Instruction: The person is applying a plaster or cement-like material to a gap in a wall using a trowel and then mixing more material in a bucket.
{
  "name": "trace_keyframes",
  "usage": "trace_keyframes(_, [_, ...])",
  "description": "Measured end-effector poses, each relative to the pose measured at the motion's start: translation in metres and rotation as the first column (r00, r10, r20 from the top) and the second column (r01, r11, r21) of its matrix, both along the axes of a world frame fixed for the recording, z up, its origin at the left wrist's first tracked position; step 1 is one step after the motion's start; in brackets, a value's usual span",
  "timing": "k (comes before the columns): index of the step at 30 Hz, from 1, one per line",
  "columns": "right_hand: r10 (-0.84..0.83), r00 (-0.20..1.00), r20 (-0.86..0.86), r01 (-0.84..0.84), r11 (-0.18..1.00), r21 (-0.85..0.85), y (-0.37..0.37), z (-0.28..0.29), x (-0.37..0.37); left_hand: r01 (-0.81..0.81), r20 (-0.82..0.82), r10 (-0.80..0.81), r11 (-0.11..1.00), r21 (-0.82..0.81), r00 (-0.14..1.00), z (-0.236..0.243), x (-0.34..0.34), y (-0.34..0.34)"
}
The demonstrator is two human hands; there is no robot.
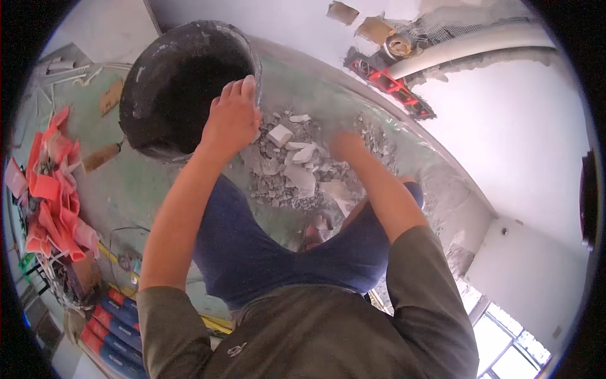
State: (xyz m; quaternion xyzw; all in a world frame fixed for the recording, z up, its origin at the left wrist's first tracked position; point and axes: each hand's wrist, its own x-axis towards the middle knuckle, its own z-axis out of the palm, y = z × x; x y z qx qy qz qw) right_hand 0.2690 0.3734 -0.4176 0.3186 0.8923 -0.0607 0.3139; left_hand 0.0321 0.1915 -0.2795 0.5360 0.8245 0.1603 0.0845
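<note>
From where I stand, the left hand (232, 123) has its fingers closed over the rim of the black bucket (161, 79), beside the rubble (297, 174). The right hand (347, 146) is blurred over this rubble; I cannot tell its grip.

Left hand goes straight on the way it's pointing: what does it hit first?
The right side of the black bucket's rim; the left hand already appears to grip it there, though depth is uncertain.
</note>
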Motion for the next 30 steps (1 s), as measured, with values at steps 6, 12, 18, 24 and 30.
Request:
trace_keyframes(6, [0.217, 0.976, 0.031, -0.215, 0.975, -0.057, -0.045, 0.024, -0.001, 0.015, -0.006, -0.015, 1.000, 0.001, 1.000, 0.006, 0.002, 0.003])
trace_keyframes(12, [0.132, 0.988, -0.075, -0.143, 0.978, -0.152, -0.093, 0.052, 0.008, 0.026, -0.026, -0.025, 0.999, 0.042, 0.999, -0.004, -0.001, 0.000])
trace_keyframes(18, [0.032, 0.972, -0.231, -0.056, 0.994, -0.098, 0.021, 0.036, 0.068, 0.017, -0.045, -0.015, 0.999, 0.039, 0.999, 0.003, 0.002, -0.001])
trace_keyframes(24, [-0.337, 0.939, -0.075, 0.343, 0.934, 0.096, 0.114, 0.004, 0.076, 0.017, -0.020, -0.016, 0.999, 0.047, 1.000, 0.000, 0.002, 0.006])
trace_keyframes(30, [-0.027, 0.999, 0.028, 0.027, 1.000, 0.000, 0.025, 0.009, 0.067, 0.024, -0.088, -0.021, 0.999, 0.044, 0.996, -0.006, -0.002, 0.002])
